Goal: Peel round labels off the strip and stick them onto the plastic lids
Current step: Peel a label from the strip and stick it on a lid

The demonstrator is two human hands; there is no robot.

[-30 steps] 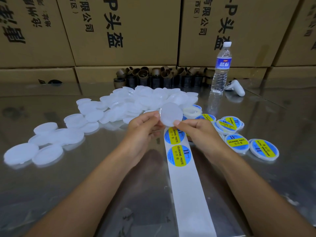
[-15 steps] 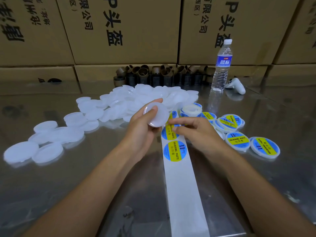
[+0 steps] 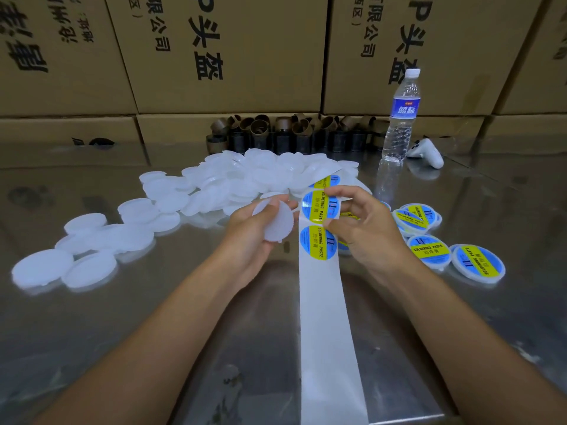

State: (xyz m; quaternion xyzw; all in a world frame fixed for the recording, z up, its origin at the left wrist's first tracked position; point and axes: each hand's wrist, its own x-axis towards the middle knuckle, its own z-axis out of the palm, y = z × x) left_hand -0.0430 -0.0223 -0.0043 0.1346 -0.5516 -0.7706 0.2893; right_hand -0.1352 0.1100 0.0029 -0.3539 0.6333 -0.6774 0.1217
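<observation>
A white backing strip (image 3: 325, 317) runs from the near edge up the middle of the table, carrying round blue-and-yellow labels. My left hand (image 3: 251, 237) holds a plain white plastic lid (image 3: 273, 220), tilted, just left of the strip. My right hand (image 3: 362, 228) pinches a round label (image 3: 319, 207) between thumb and fingers, lifting it at the strip's raised far part. Another label (image 3: 317, 246) lies flat on the strip just below. A heap of plain white lids (image 3: 245, 182) lies behind my hands. Several labelled lids (image 3: 429, 250) sit to the right.
More plain lids (image 3: 89, 250) spread across the left of the shiny table. A water bottle (image 3: 400, 118) and a white controller (image 3: 428, 153) stand at the back right. Brown and black tape cores (image 3: 291, 133) line the cardboard boxes (image 3: 245, 56) behind.
My left hand carried the lid left of the strip and tilted it. My right hand moved from the lid down onto the strip, then raised its far part and gripped a label.
</observation>
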